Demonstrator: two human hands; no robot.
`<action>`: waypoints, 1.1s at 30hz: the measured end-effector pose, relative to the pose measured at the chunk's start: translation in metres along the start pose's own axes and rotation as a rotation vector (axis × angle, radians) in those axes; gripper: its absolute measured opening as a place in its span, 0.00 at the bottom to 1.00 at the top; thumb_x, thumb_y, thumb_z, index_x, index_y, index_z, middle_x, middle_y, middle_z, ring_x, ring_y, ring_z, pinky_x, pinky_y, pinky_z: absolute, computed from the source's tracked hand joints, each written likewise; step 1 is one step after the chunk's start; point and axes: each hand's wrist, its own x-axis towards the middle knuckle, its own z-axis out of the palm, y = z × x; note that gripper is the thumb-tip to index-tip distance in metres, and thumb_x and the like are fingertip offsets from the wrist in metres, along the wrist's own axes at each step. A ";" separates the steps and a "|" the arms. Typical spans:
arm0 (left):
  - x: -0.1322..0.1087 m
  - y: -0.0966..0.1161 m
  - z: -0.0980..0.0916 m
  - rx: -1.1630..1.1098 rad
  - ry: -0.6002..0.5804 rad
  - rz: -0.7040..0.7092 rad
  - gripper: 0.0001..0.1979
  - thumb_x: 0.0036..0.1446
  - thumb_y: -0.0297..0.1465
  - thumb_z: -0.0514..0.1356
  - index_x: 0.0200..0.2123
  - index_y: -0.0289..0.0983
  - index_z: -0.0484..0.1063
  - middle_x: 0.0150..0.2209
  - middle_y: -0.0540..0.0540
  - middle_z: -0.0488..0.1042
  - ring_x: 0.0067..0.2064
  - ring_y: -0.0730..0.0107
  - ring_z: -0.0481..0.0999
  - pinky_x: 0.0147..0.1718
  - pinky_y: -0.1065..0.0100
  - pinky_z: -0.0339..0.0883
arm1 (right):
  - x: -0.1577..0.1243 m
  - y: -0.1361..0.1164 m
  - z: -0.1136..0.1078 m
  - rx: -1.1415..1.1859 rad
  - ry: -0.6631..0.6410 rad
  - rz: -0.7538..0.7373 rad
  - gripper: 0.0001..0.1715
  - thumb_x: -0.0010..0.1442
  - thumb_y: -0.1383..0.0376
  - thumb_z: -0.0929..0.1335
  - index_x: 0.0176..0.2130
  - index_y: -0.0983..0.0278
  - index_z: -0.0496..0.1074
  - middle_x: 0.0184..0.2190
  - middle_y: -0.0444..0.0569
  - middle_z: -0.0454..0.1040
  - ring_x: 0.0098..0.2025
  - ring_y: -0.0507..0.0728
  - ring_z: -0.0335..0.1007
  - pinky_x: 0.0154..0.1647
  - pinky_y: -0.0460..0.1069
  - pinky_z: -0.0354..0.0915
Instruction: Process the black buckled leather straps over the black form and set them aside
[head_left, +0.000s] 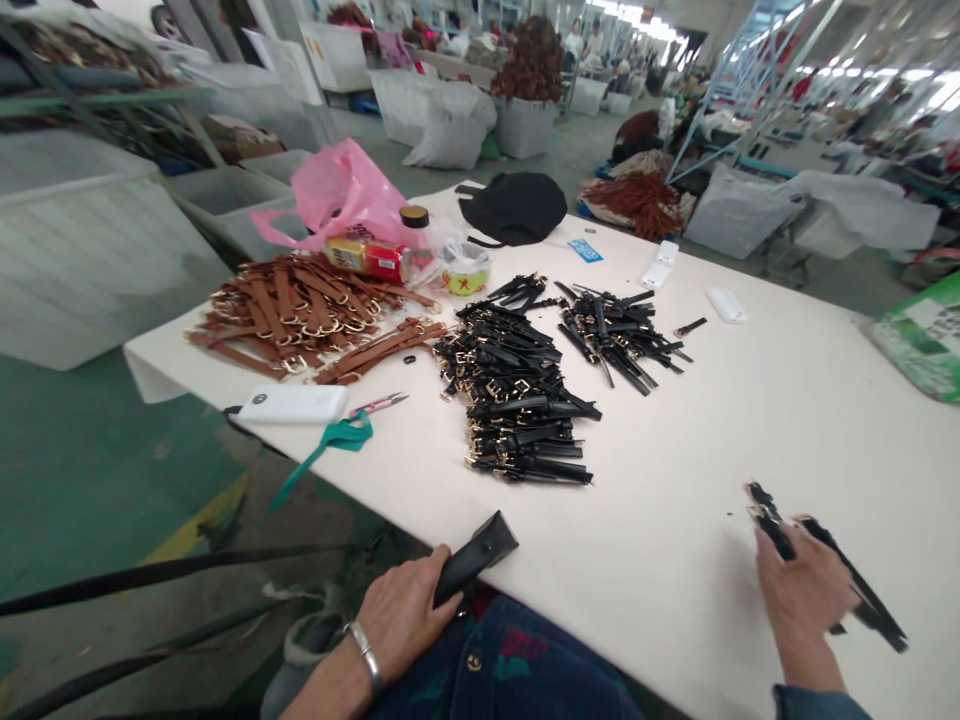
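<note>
My left hand (409, 605), with a silver bangle at the wrist, is closed around a black handle-like object with a wide, flat end (480, 550) at the table's near edge. I cannot make out its exact kind. On the right side of the table, my right hand (808, 580) has its fingers closed on a few black buckle straps (772, 520), whose long ends stick out past the hand (874, 605). Between and beyond my hands lies a large pile of black buckle straps (517, 400) with gold-coloured buckles. A looser heap of black straps (619, 335) sits behind it.
Brown buckle straps (292, 310) are heaped at the left of the white table (660, 530). Nearby are a white power bank (296, 403), pink thread snips (382, 403), a teal ribbon (330, 445), a pink plastic bag (345, 190) and a black cap (517, 207). White bins (90, 240) stand beyond.
</note>
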 end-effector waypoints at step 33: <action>-0.006 -0.009 -0.017 -0.065 -0.032 -0.028 0.15 0.53 0.42 0.50 0.41 0.43 0.61 0.37 0.48 0.73 0.39 0.63 0.72 0.35 0.67 0.61 | -0.134 -0.244 -0.023 0.605 -0.591 -0.705 0.17 0.56 0.70 0.60 0.44 0.59 0.69 0.34 0.49 0.68 0.37 0.56 0.63 0.37 0.50 0.58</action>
